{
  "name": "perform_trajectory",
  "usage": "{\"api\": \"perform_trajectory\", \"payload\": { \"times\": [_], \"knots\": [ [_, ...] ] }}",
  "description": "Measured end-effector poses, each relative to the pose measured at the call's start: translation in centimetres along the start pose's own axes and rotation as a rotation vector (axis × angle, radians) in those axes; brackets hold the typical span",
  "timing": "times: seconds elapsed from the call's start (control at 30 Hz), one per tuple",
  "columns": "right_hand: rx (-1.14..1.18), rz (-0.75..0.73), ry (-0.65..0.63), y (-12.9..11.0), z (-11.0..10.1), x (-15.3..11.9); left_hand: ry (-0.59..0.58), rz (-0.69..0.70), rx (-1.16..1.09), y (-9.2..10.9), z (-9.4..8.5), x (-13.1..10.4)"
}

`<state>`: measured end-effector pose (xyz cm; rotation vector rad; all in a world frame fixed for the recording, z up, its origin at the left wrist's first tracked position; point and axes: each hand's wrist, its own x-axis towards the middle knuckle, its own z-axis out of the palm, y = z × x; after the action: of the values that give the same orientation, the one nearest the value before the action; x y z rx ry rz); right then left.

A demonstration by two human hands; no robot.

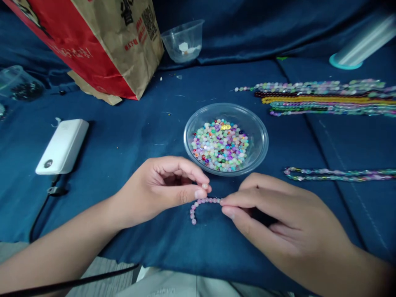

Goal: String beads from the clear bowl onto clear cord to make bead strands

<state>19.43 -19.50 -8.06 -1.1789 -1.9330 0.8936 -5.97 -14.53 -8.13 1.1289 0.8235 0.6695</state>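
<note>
Between thumb and fingertip my left hand [167,185] pinches a small pale bead [204,187]. My right hand [275,218] is closed in a pinch at the end of a short string of pink and whitish beads [194,212]. That string curves to the left from the right fingertips and hangs or lies below the left hand; I cannot tell which. Just beyond both hands stands a clear plastic bowl [260,159] holding many loose beads [219,144] in mixed colours, with a small yellow piece [225,127] among them.
Several bead strands [324,99] lie at the back right, and a looped strand [340,174] nearer. A paper bag [123,49], a clear cup [184,43] and a clear tube [365,43] stand behind. On the left are a white power bank [63,146] with a cable and another tub [23,84].
</note>
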Motion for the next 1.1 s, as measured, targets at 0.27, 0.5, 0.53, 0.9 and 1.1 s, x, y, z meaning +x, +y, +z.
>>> {"api": "perform_trajectory", "payload": {
  "times": [0.27, 0.5, 0.53, 0.9, 1.1],
  "knots": [
    [0.016, 0.0, -0.005, 0.16, 0.2, -0.35, -0.013, -0.003, 0.008, 0.08, 0.27, 0.0],
    [0.018, 0.015, -0.027, 0.2, 0.19, -0.38, -0.032, -0.024, -0.007, -0.15, 0.54, -0.05],
    [0.016, 0.017, -0.03, 0.19, 0.19, -0.37, -0.036, -0.03, -0.011, -0.17, 0.56, -0.05],
    [0.001, 0.06, -0.08, 0.14, 0.22, -0.33, -0.055, -0.049, 0.115, -0.16, 0.62, -0.76],
    [-0.024, 0.03, -0.107, 0.22, 0.46, -0.19, -0.082, 0.343, 0.531, -0.17, 0.89, -0.29]
  ]
}}
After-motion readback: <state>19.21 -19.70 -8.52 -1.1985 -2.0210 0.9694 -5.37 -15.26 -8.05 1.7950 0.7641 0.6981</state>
